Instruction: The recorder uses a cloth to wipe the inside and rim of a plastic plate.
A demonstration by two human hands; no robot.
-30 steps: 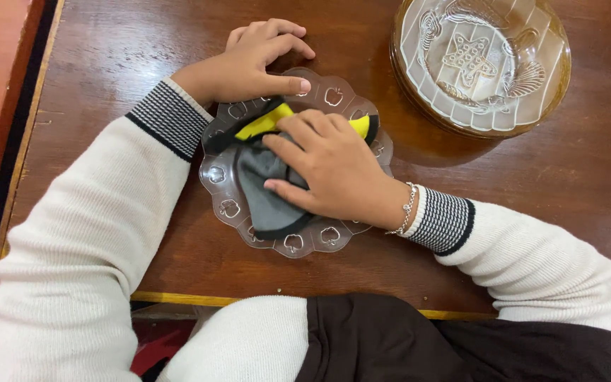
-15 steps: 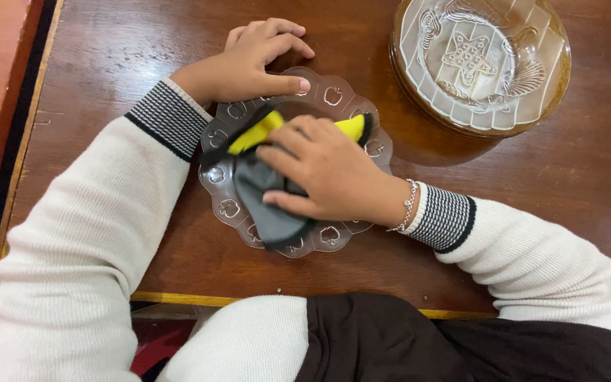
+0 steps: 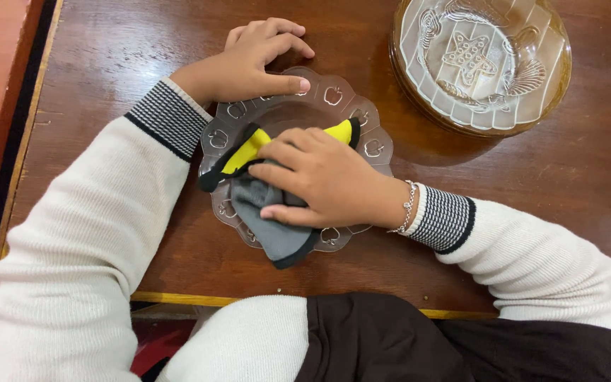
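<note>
Plate (image 3: pixel 334 95), clear glass with a scalloped rim, lay flat on the brown wooden table (image 3: pixel 107 42), near the table's front edge. The right hand (image 3: pixel 323 177) pressed a grey and yellow cloth (image 3: pixel 270 226) with black trim onto the plate, fingers curled over it, while the left hand (image 3: pixel 249 60) rested on the plate's far rim, fingers bent and empty. A stack of clear patterned dishes (image 3: pixel 482 64) stood beyond the plate, to its right.

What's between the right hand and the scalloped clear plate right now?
In the head view, a grey and yellow cloth lies between the right hand and the scalloped clear plate, pressed onto it.
</note>
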